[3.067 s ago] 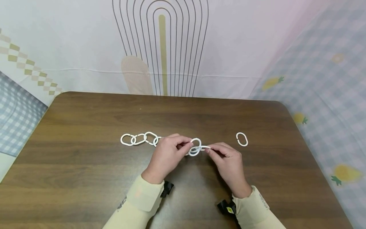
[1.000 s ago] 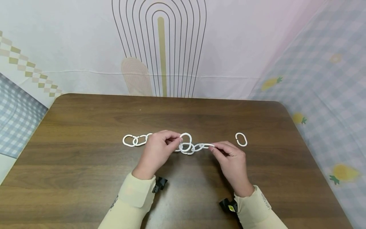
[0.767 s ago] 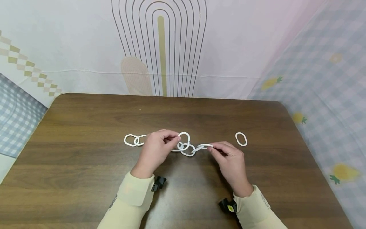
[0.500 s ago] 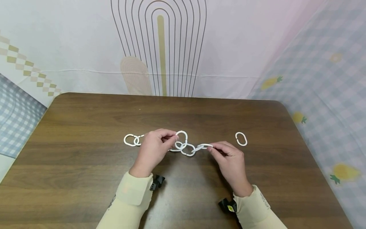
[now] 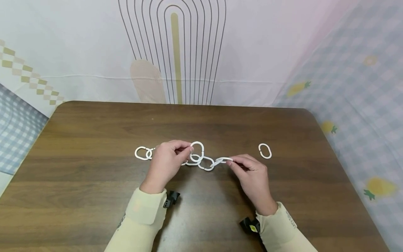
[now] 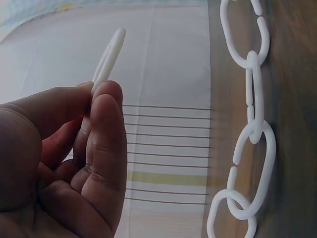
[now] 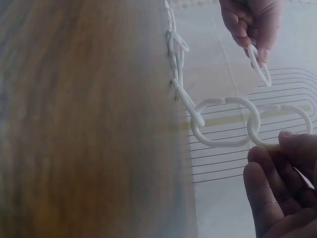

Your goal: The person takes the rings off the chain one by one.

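Between thumb and fingertips, my left hand pinches a single white plastic chain link, raised over the table. In both wrist views this link hangs apart from the chain. The white chain of several interlocked oval links runs across the table beneath and behind my left hand, which hides its middle in the head view. My right hand pinches the end link at the chain's right, lifting that end off the wood. Small gaps show in the sides of several links.
One loose white link lies on the brown wooden table, beyond and to the right of my right hand. A patterned cloth hangs behind the table's far edge. Dark wrist cameras sit at both cuffs.
My left hand has moved left, carrying its single link away from the right hand. The chain's right end now shows stretched between the hands. My right hand has barely moved.
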The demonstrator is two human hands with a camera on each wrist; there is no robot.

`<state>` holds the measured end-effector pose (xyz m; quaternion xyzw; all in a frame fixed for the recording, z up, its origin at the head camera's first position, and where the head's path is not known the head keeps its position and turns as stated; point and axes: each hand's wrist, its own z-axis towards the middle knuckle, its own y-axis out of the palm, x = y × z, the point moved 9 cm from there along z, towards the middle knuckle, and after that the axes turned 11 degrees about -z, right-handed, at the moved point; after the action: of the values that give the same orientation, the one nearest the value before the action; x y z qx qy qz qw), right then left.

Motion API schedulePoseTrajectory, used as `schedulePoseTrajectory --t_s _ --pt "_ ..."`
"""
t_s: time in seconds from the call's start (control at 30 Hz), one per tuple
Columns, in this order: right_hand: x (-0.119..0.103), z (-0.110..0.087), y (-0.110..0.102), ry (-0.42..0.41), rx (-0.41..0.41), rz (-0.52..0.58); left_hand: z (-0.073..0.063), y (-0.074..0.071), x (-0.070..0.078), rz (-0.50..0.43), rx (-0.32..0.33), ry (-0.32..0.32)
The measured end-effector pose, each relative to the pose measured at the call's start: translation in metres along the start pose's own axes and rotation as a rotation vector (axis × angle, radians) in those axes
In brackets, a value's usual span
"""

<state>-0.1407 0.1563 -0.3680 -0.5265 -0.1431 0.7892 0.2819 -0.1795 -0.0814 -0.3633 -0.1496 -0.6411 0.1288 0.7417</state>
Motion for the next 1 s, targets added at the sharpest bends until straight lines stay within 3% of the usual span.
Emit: schedulePoseTrajectory --t_s 0.1,0.37,0.67,1.0 --pt "0.01 -0.001 0.004 -0.012 -0.006 0.011 -0.001 -0.002 0.001 0.009 0.001 -0.001" --pt "0.012 0.001 0.006 -0.015 -0.025 0.02 0.0 -0.004 0.003 0.025 0.002 -0.003" --pt "0.015 -0.001 0.003 -0.012 -0.017 0.01 0.012 0.001 -0.002 0.047 -0.033 -0.006" --pt "0.016 0.0 0.005 -0.011 -0.007 0.029 0.025 -0.002 -0.015 0.073 -0.045 -0.086"
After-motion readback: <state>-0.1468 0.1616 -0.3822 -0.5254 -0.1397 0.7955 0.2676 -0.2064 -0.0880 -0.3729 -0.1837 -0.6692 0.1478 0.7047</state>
